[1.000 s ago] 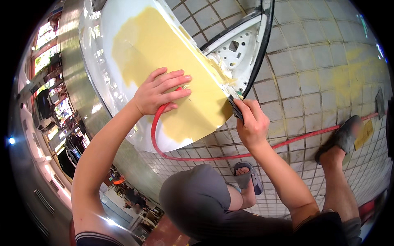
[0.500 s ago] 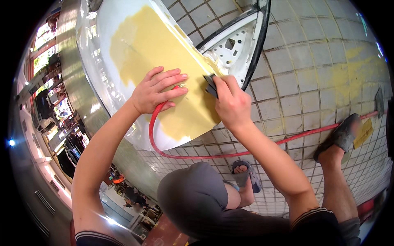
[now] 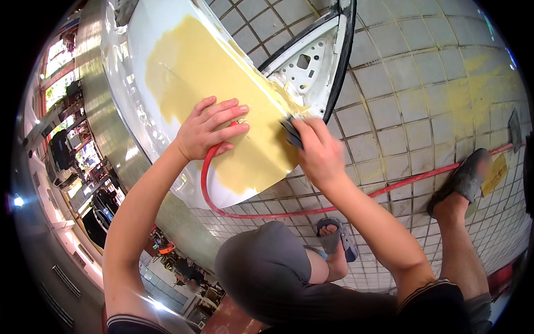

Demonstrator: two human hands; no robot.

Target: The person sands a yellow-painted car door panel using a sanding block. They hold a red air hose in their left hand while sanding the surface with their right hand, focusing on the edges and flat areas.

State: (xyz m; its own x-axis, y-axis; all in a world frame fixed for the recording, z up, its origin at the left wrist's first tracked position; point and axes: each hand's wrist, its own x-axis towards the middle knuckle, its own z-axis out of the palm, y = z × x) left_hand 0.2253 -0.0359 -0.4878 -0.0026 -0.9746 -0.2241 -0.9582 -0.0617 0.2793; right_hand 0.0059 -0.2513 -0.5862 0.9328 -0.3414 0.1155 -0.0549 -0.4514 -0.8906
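Observation:
A white car door (image 3: 217,192) lies in front of me, with a wide patch of yellow body filler (image 3: 189,67) on its skin. My left hand (image 3: 207,129) rests on the filler, fingers spread over a red hose (image 3: 204,178) whose end is held between them. At the filler's right edge, near a folded crease, my right hand (image 3: 321,149) pinches a folded dark grey piece of sandpaper (image 3: 290,132) against the surface. Slight blur shows on that hand. Beyond it stands the door's white window-frame corner (image 3: 303,69) with black trim.
The hose runs right across the tiled floor (image 3: 384,111), which carries yellow dust. My sandalled foot (image 3: 459,181) stands by the hose, near a yellowish scrap of paper (image 3: 495,175). Cluttered workshop shelves (image 3: 89,167) line the left side.
My right hand has slid slightly toward me along the filler's edge with the sandpaper. My left hand stays on the hose. The whole view has shifted a little.

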